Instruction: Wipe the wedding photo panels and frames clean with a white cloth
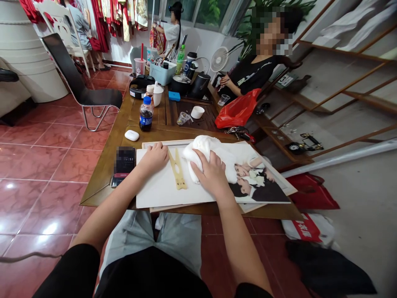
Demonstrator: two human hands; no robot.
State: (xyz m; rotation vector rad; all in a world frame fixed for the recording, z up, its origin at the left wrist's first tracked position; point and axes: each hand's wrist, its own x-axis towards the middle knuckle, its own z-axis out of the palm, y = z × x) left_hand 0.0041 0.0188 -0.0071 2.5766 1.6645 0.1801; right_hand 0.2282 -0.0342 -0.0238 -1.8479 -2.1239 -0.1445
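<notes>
While the left hand (153, 158) lies flat and open on a white board (161, 194), the right hand (211, 174) is curled down, gripping a bunched white cloth (201, 151); the cloth sits on the far side of the board, between the hands and a printed photo of two people (259, 182); the print lies to the right on the board, or is part of it, cannot tell; a slotted light wood piece (177, 174) lies on the board just beside the left hand; a phone (124, 165) lies just left of the board on the table (102, 192); beyond the board stand a blue-labelled cola bottle (145, 114) and a white earbud case (132, 135); a red plastic bag (237, 108) lies farther off, beyond the board to the right; a seated person (251, 76) is past that bag.
</notes>
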